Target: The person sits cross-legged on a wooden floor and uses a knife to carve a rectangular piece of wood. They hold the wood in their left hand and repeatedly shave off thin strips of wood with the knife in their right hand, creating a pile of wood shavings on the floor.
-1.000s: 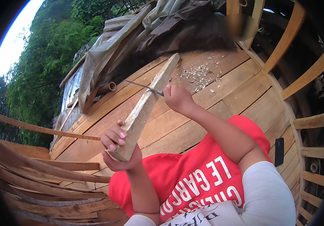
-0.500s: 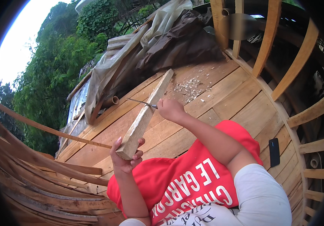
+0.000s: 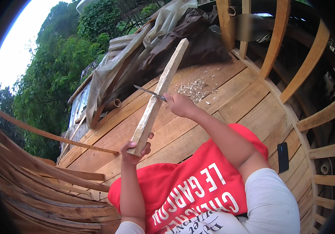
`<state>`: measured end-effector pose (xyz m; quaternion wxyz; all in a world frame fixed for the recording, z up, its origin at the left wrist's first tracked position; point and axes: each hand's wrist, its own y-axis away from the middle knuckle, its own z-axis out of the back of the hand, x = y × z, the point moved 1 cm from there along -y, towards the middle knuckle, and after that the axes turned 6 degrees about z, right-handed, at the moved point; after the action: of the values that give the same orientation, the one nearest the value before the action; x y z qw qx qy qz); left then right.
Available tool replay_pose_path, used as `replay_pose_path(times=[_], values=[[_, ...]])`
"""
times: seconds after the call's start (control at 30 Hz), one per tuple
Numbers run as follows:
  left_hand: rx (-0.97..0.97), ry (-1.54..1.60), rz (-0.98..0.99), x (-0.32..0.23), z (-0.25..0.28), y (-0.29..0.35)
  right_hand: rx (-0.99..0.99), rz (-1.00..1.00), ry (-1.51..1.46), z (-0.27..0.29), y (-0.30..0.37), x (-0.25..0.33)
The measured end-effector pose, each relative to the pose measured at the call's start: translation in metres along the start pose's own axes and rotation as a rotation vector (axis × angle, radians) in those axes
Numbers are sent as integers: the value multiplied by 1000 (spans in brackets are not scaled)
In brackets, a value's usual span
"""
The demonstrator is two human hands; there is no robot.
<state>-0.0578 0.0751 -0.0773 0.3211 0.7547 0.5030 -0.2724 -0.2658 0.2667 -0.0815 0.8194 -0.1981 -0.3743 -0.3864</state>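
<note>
A long, squared piece of wood (image 3: 148, 117) slants up and away from me, its far end raised above the floor. Around its near end wraps my left hand (image 3: 136, 149), thumb on one side and fingers on the other. My right hand (image 3: 180, 105) is closed on the handle of a knife (image 3: 148, 91). The blade lies across the upper face of the wood near its middle, pointing left. Pale, freshly cut facets show along the wood. Most of the knife's handle is hidden in my fist.
Wood shavings (image 3: 194, 91) lie scattered on the plank floor (image 3: 245, 97). A dark phone (image 3: 283, 157) rests at the right. Curved wooden ribs (image 3: 275, 39) line the right side, and stacked planks (image 3: 58, 197) the left. A crumpled dark tarp (image 3: 198, 35) hangs at the back; red cloth (image 3: 198, 183) covers my lap.
The wood's far end has risen and moved slightly right. My left hand has shifted a little right with the near end, and the knife sits slightly higher in view, its blade face more visible.
</note>
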Motion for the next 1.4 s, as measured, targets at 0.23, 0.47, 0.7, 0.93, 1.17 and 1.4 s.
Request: replay_pose_path(times=[0.23,0.47,0.7,0.93,1.17,1.4], values=[[-89,122,240,24,32,-24,104,31,50,-3,-5,-43],[-201,191,396,9,1,-29,438,-229,-406,-1,-13,-56],[-334,136,463,5,3,-24,646,-233,-598,14,-29,-67],[-326,193,441,7,-1,-24,148,58,324,0,-20,-43],[-307,196,438,4,-5,-22,-201,157,646,4,-9,-10],[-273,236,427,8,-1,-22,-220,227,256,5,-7,-9]])
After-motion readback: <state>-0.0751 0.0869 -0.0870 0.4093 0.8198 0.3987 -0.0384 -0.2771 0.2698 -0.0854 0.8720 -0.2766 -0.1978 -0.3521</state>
